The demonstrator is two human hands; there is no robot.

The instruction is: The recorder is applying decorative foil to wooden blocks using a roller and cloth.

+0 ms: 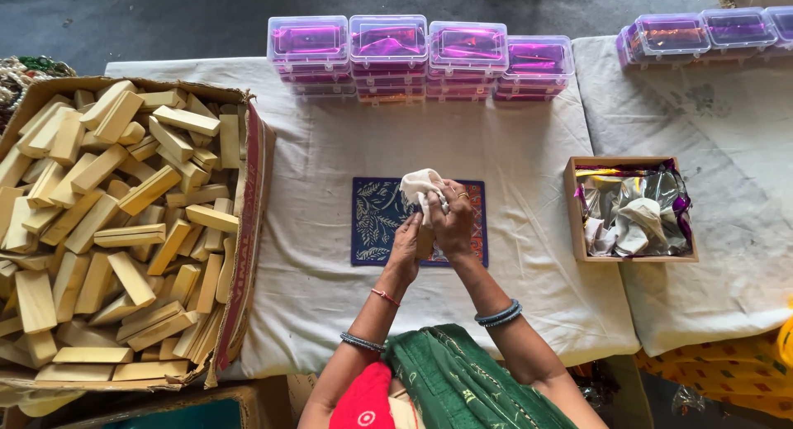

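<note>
My left hand [405, 246] and my right hand [453, 218] meet above a dark blue patterned mat [372, 218] on the cloth-covered table [322, 156]. The right hand grips a small white cloth [420, 184] bunched at its fingertips. The left hand holds a small wooden block [424, 241], mostly hidden between the two hands. The cloth is pressed against the top of the block. Both wrists wear bangles.
A big open cardboard box [248, 231] at the left holds several pale wooden blocks [116, 222]. Stacks of clear plastic boxes with purple lining [421, 57] line the far edge. A wooden tray [576, 218] with crumpled shiny wrappers sits to the right.
</note>
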